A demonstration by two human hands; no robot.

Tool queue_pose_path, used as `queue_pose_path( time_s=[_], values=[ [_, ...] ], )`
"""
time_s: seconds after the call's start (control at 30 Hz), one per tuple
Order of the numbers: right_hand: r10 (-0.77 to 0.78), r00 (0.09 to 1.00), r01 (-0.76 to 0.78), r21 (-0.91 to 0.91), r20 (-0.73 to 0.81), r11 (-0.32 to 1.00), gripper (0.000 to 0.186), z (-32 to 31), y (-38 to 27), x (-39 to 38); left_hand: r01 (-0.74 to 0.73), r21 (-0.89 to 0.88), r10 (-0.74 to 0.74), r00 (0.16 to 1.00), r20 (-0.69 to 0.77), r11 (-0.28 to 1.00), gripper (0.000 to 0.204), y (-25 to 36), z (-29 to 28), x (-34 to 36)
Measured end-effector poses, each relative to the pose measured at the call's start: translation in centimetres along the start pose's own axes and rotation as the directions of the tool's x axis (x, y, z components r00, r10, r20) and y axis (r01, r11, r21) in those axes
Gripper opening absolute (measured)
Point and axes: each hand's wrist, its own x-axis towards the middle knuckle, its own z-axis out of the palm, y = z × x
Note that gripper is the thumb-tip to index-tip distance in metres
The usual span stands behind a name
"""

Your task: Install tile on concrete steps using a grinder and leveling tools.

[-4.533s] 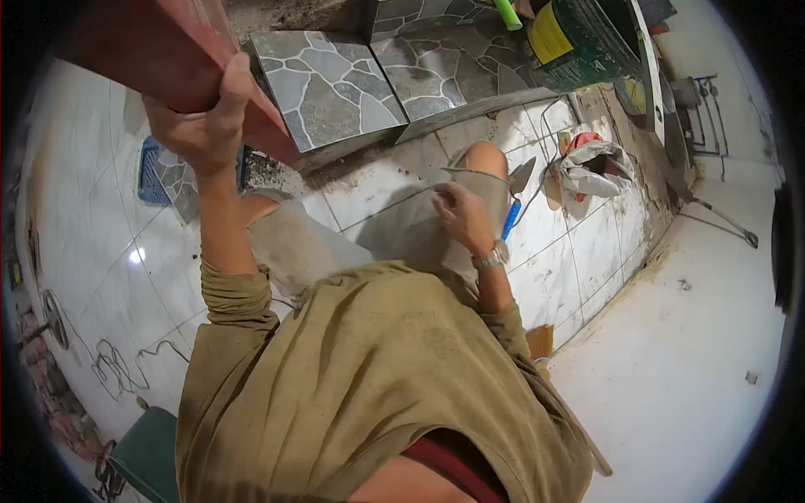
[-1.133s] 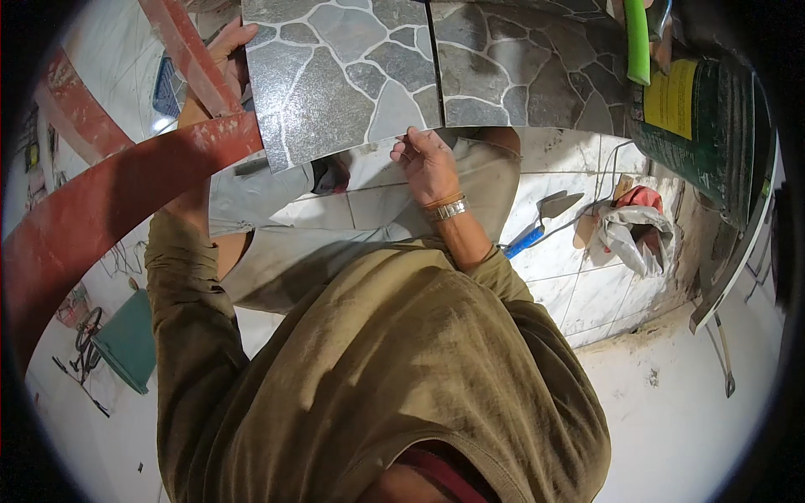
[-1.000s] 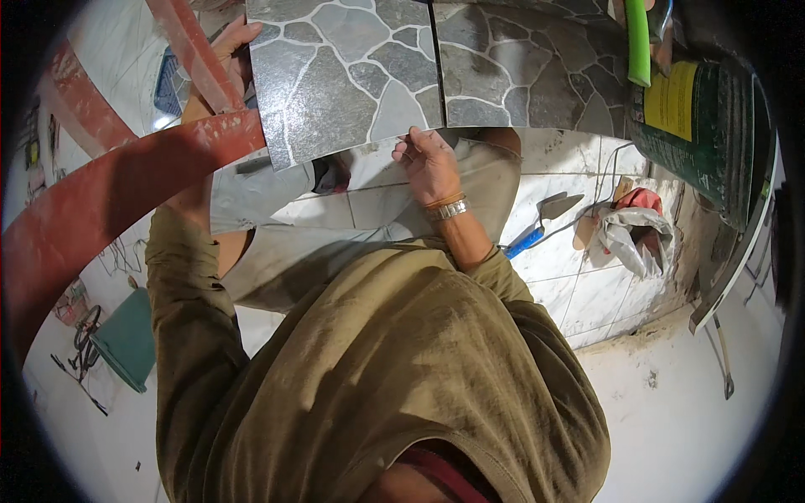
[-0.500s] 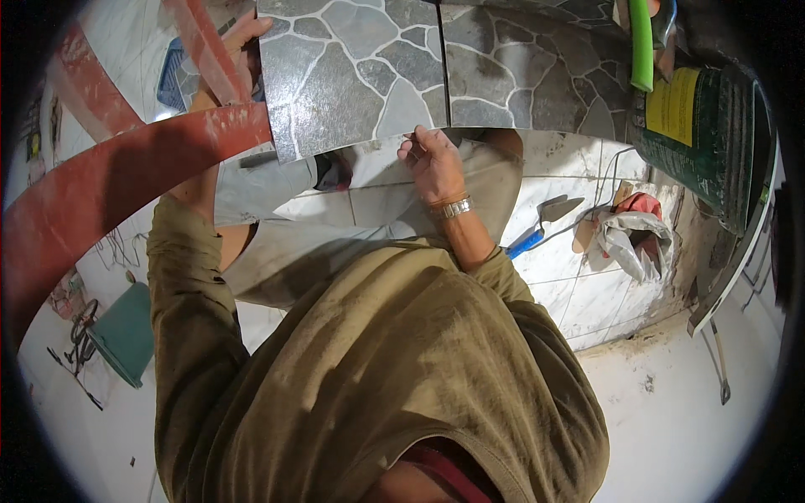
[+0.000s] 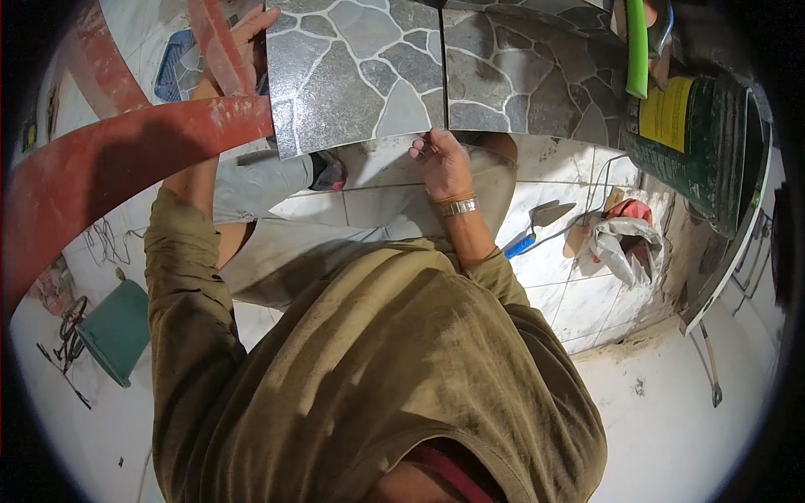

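A grey tile (image 5: 356,75) with a stone pattern and pale joint lines stands upright in front of me. Its right side meets a matching tiled face (image 5: 537,80) along a dark vertical seam. My left hand (image 5: 246,46) grips the tile's left edge, with one finger at the front; a red bar hides part of this hand. At the bottom edge, close to the seam, my right hand (image 5: 444,168) has its thumb and curled fingers closed on the tile. A metal-band watch (image 5: 459,206) is on that wrist.
A red metal frame (image 5: 210,121) curves in from the left, close beside the tile. On the right are a dark green container (image 5: 692,159), a bright green hose-like piece (image 5: 637,50), a blue-handled trowel (image 5: 537,226) and a plastic bag (image 5: 625,251). A green bucket (image 5: 117,331) lies left.
My right hand has slid a little to the right along the tile's lower edge, toward the seam. The tile's upper left edge has shifted slightly right. The whole view has moved slightly.
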Motion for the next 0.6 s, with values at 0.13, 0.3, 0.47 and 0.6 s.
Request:
queue_pose_path(
  time_s=[0.13,0.3,0.47,0.6],
  values=[
    [0.007,1.000,-0.007,0.061,-0.001,0.998,0.013,-1.4,0.1,0.6,-0.002,0.001,0.002,1.000,0.002,1.000,0.047,0.0,0.1,0.2],
    [0.077,0.997,-0.080,0.194,0.019,0.978,0.015,-2.0,0.6,0.6,-0.005,0.002,0.005,1.000,0.003,1.000,0.047,0.0,0.1,0.6],
    [0.066,0.997,-0.071,0.258,0.027,0.964,0.016,-3.2,1.7,1.5,-0.010,0.009,0.010,1.000,0.007,1.000,0.047,0.0,0.4,1.0],
    [0.067,0.998,-0.068,0.248,0.012,0.966,0.015,-3.4,1.8,1.8,-0.029,0.017,0.029,1.000,0.007,0.999,0.047,0.3,0.4,1.8]
  ],
)
